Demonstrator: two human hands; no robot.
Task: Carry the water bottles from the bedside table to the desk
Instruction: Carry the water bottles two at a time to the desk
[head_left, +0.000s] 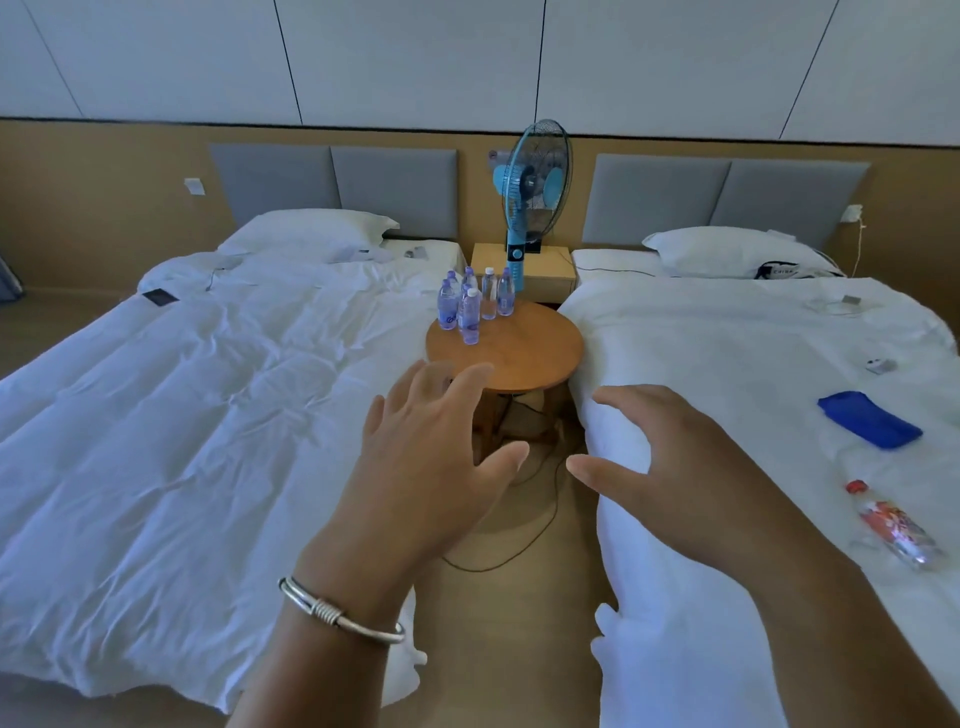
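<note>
Several small clear water bottles (471, 304) with pale caps and blue labels stand upright in a cluster on the far left part of a round wooden table (524, 353) between two beds. My left hand (431, 457), a silver bangle on its wrist, is stretched forward with fingers spread and holds nothing; its fingertips overlap the table's near edge in view. My right hand (675, 467) is stretched out beside it, fingers relaxed and empty, over the edge of the right bed. Both hands are short of the bottles. No desk is visible.
White-covered beds flank a narrow floor aisle: left bed (182, 415), right bed (753, 364). A blue fan (535, 192) stands on a nightstand (545, 267) behind the table. A cable (519, 540) trails on the floor. A blue cloth (870, 418) and a red-capped bottle (893, 527) lie on the right bed.
</note>
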